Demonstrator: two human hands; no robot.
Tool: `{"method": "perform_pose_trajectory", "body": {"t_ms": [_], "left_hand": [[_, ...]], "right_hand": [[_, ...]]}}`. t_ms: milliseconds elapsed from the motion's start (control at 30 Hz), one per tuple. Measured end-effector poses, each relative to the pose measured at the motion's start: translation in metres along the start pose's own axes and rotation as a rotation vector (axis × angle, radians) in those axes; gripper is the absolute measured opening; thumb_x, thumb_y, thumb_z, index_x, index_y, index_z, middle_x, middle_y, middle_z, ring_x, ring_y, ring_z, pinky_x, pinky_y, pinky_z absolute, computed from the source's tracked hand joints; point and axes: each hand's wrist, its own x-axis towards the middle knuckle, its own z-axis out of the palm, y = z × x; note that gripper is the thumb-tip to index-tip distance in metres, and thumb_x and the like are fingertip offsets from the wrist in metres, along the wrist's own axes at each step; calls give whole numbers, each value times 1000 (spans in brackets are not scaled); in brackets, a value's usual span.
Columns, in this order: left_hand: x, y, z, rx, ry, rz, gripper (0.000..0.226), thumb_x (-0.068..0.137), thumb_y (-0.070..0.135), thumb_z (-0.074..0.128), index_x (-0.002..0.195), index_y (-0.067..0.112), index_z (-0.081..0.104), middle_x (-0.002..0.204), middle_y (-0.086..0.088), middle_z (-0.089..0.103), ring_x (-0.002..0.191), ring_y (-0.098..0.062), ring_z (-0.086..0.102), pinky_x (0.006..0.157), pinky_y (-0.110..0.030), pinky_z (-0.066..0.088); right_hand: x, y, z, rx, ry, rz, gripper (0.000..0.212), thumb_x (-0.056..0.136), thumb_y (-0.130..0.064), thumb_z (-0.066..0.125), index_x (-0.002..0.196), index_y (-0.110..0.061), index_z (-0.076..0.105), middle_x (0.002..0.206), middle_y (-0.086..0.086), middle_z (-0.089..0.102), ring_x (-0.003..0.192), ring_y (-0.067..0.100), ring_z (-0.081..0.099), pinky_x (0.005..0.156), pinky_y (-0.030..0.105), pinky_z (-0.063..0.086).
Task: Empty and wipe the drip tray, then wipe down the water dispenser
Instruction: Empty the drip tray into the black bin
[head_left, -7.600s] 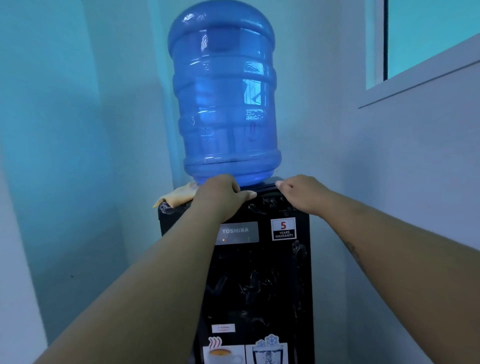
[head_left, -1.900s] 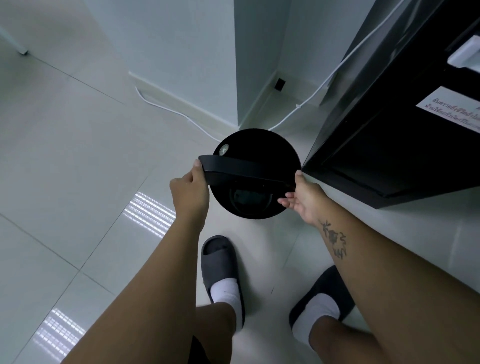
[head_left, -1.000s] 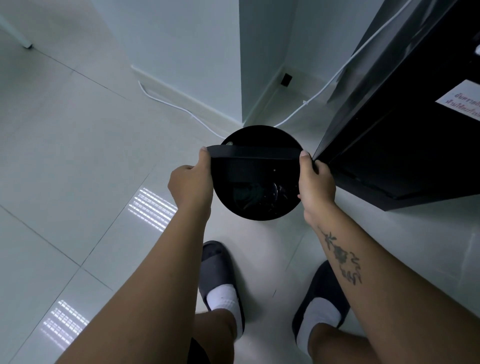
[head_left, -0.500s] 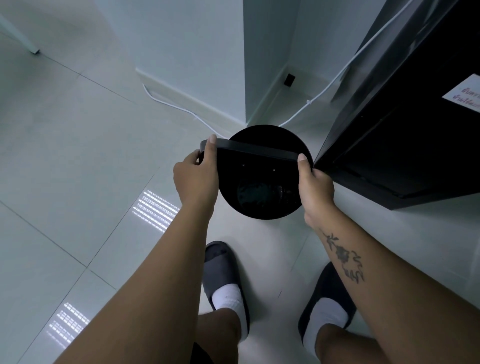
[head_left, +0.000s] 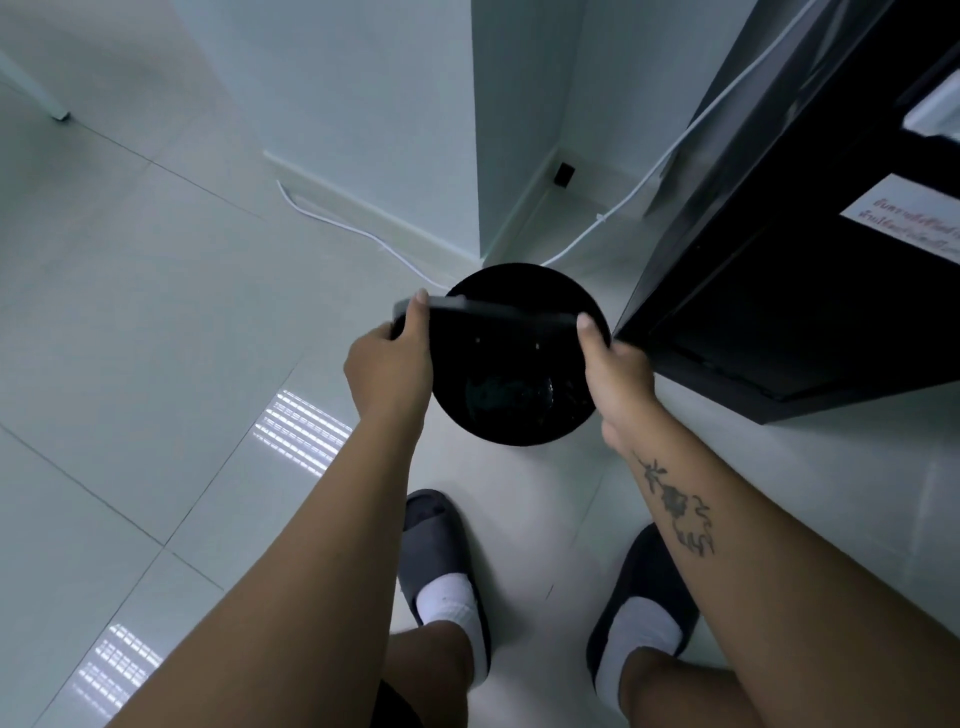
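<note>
I hold the black drip tray (head_left: 498, 332) by its two ends, tilted on edge over a round black bin (head_left: 519, 415) on the floor. My left hand (head_left: 389, 364) grips the tray's left end, thumb over its top edge. My right hand (head_left: 613, 369) grips the right end the same way. The black water dispenser (head_left: 779, 291) stands just to the right of the bin; only its lower body shows. Something glistens dimly at the bottom of the bin.
A white power cord (head_left: 644, 176) runs from behind the dispenser along the skirting board. A wall corner (head_left: 475, 156) juts out behind the bin. My feet in dark slippers (head_left: 441, 571) stand on the pale tiled floor (head_left: 156, 364). A white furniture leg (head_left: 52, 104) is at far left.
Since 7.6 s ago I went from touching the dispenser's top down to the bin. In the last second the tray's left end has risen and shifted slightly left over the bin.
</note>
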Motion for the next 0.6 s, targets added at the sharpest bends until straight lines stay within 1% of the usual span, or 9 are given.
{"method": "perform_pose_trajectory", "body": {"t_ms": [67, 133, 167, 233, 367, 433, 467, 533, 600], "left_hand": [[0, 3, 0, 1, 23, 43, 63, 79, 72, 55, 75, 9, 60, 73, -2, 56, 61, -12, 49, 53, -25, 39], [2, 2, 4, 3, 42, 35, 69, 80, 72, 53, 71, 4, 59, 65, -1, 54, 56, -14, 46, 52, -28, 37], [0, 0, 3, 26, 39, 5, 66, 82, 70, 53, 66, 6, 58, 62, 1, 54, 55, -14, 47, 50, -28, 37], [-2, -2, 4, 19, 20, -25, 58, 82, 68, 55, 63, 14, 59, 63, 3, 58, 57, -13, 53, 51, -26, 41], [2, 0, 6, -11, 61, -25, 72, 77, 70, 52, 77, -1, 59, 60, 1, 45, 51, -14, 39, 51, -28, 36], [1, 0, 6, -9, 58, -32, 71, 78, 67, 54, 80, -3, 60, 62, 0, 45, 52, -14, 39, 52, -28, 35], [1, 0, 7, -9, 58, -22, 69, 78, 67, 54, 76, -2, 59, 61, 1, 44, 51, -13, 38, 51, -28, 35], [1, -1, 8, -18, 69, -34, 64, 78, 67, 54, 62, 6, 43, 54, 5, 35, 45, -10, 30, 48, -27, 29], [2, -1, 7, -24, 56, -95, 60, 80, 65, 56, 63, 10, 41, 58, 3, 36, 47, -11, 30, 48, -27, 28]], "right_hand": [[-2, -2, 2, -6, -8, 8, 50, 88, -62, 53, 80, -14, 63, 87, 1, 67, 81, 18, 64, 73, 33, 53], [2, -1, 5, 30, 15, -32, 48, 86, -62, 54, 88, -16, 67, 91, -1, 68, 84, 17, 65, 74, 31, 54], [2, -1, 5, 20, 31, -39, 48, 86, -61, 55, 92, -15, 68, 92, 0, 69, 86, 18, 66, 72, 30, 54], [5, -4, 4, 7, 44, -31, 48, 88, -59, 55, 88, -12, 67, 87, 2, 68, 83, 21, 66, 61, 27, 49], [6, 0, 5, 4, 38, -52, 51, 85, -64, 54, 88, -14, 66, 87, 0, 67, 79, 17, 64, 62, 27, 47], [4, 0, 6, 3, 16, 3, 50, 86, -62, 56, 82, -13, 63, 83, 1, 65, 73, 17, 63, 58, 27, 47], [5, -1, 6, 14, 16, 22, 50, 86, -62, 57, 80, -12, 62, 82, 2, 65, 72, 17, 63, 58, 27, 48], [7, -2, 6, 45, 39, 1, 51, 84, -61, 58, 78, -10, 62, 80, 1, 65, 71, 16, 63, 57, 26, 47], [7, -1, 5, 41, 38, 0, 52, 85, -60, 59, 74, -9, 58, 73, 0, 61, 64, 16, 59, 54, 26, 45]]}}
